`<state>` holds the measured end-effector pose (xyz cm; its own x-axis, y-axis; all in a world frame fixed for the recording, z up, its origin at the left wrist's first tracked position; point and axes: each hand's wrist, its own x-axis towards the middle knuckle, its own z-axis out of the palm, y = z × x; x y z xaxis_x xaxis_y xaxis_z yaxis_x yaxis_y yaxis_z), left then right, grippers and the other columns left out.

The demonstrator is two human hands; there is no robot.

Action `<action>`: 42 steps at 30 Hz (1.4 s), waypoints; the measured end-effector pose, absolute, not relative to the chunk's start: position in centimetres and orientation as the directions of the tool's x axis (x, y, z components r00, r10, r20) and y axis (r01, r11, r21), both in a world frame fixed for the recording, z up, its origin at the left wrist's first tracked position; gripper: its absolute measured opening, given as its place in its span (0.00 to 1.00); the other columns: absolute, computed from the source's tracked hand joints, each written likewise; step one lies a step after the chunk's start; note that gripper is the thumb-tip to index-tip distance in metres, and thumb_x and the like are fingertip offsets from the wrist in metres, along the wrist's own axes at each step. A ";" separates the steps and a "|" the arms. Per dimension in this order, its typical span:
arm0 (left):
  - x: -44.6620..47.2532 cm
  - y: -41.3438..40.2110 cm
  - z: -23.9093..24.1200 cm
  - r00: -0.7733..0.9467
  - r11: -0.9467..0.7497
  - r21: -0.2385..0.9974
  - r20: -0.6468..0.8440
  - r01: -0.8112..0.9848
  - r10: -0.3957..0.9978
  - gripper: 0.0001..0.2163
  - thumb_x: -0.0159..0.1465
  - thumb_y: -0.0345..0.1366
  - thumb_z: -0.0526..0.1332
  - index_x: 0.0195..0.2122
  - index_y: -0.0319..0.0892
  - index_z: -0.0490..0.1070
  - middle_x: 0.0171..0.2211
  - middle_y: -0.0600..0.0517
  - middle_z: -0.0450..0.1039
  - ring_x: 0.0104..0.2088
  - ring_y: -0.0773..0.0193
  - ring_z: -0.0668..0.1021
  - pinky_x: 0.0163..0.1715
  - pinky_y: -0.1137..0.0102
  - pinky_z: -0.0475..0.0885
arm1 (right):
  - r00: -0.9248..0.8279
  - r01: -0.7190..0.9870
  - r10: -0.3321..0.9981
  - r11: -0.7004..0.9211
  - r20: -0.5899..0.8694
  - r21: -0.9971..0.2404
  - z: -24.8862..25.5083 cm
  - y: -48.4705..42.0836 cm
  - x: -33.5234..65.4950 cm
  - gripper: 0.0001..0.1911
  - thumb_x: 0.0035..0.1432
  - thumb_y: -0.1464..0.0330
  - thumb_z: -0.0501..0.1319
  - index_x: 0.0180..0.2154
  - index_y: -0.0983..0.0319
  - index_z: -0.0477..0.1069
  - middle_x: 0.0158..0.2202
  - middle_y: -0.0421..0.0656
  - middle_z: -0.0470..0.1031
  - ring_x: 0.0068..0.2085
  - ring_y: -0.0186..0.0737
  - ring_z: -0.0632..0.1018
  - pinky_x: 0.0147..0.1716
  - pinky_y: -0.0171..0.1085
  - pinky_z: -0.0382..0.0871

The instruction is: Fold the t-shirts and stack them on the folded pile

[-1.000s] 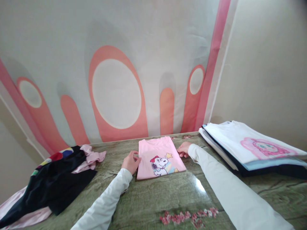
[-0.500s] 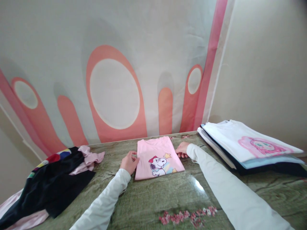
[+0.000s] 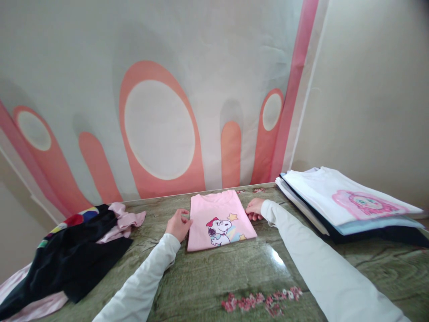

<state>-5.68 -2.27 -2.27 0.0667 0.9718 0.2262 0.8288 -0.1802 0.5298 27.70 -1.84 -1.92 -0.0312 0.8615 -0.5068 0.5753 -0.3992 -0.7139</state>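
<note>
A wood-grain table (image 3: 201,279) carries rumpled clothes (image 3: 80,250), a folded pink shirt (image 3: 209,210) and stacked garments (image 3: 321,194).

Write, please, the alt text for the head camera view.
A folded pink shirt with a cartoon dog print lies on a wood-patterned table between a person's left hand and right hand. Rumpled clothes lie at left, stacked clothes at right.

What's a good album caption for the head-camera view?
Left hand and right hand flank a folded pink shirt, between rumpled clothes and stacked garments.
</note>
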 end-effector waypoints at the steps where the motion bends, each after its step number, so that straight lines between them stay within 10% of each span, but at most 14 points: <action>1: -5.7 -2.3 -2.3 0.066 -0.180 0.533 0.226 0.827 0.972 0.13 0.52 0.37 0.59 0.38 0.42 0.62 0.22 0.57 0.71 0.25 0.65 0.75 0.27 0.74 0.65 | -0.031 0.577 0.861 -0.400 -0.508 -0.712 -1.9 -1.8 27.7 0.08 0.46 0.69 0.62 0.20 0.66 0.68 0.17 0.39 0.73 0.15 0.26 0.69 0.10 0.24 0.55; 13: -5.4 -3.7 -1.3 0.197 -0.288 0.355 0.270 0.889 0.942 0.14 0.57 0.42 0.56 0.41 0.40 0.65 0.36 0.47 0.72 0.33 0.62 0.75 0.35 0.70 0.67 | 0.006 0.662 0.887 -0.350 -0.462 -0.663 -1.7 -2.1 27.7 0.06 0.49 0.68 0.60 0.28 0.66 0.70 0.24 0.45 0.76 0.21 0.36 0.76 0.15 0.29 0.65; 18: -3.4 -5.8 -1.5 0.487 -0.543 0.143 0.298 0.828 0.821 0.19 0.62 0.42 0.50 0.52 0.42 0.61 0.55 0.44 0.60 0.54 0.56 0.63 0.52 0.61 0.57 | 0.121 0.748 0.977 -0.205 -0.174 -0.631 -1.0 -2.1 26.5 0.14 0.55 0.68 0.54 0.43 0.66 0.66 0.44 0.53 0.71 0.44 0.43 0.74 0.40 0.38 0.68; 24: -2.5 -6.7 -3.4 0.641 -0.662 0.048 0.204 0.748 0.740 0.26 0.64 0.49 0.43 0.59 0.40 0.50 0.60 0.44 0.48 0.59 0.54 0.54 0.55 0.57 0.51 | -0.278 0.892 0.934 0.338 0.225 -0.299 -3.3 -3.4 22.2 0.31 0.58 0.59 0.48 0.59 0.67 0.49 0.62 0.51 0.45 0.61 0.45 0.48 0.57 0.46 0.44; 35: -2.6 -6.3 -4.2 0.642 -0.653 -0.050 0.253 0.756 0.724 0.28 0.62 0.53 0.43 0.59 0.41 0.52 0.60 0.44 0.50 0.59 0.49 0.54 0.54 0.55 0.55 | -0.112 0.978 0.994 0.109 -0.005 -0.180 -4.8 -2.2 24.4 0.36 0.57 0.48 0.32 0.61 0.59 0.41 0.64 0.41 0.39 0.62 0.42 0.45 0.57 0.48 0.36; 42: -3.4 -5.6 -3.7 0.681 -0.689 -0.055 0.224 0.723 0.697 0.28 0.62 0.53 0.43 0.59 0.42 0.51 0.60 0.45 0.50 0.59 0.50 0.53 0.54 0.56 0.54 | 0.167 0.934 0.970 -0.099 0.176 -0.343 -5.7 -0.5 28.0 0.31 0.60 0.58 0.32 0.59 0.67 0.50 0.60 0.48 0.52 0.60 0.42 0.54 0.56 0.45 0.45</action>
<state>-3.44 -5.64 -3.69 0.6814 0.6969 0.2236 0.7226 -0.6890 -0.0547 28.00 -0.55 -5.70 0.1673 0.9702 0.1756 0.9342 -0.0991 -0.3427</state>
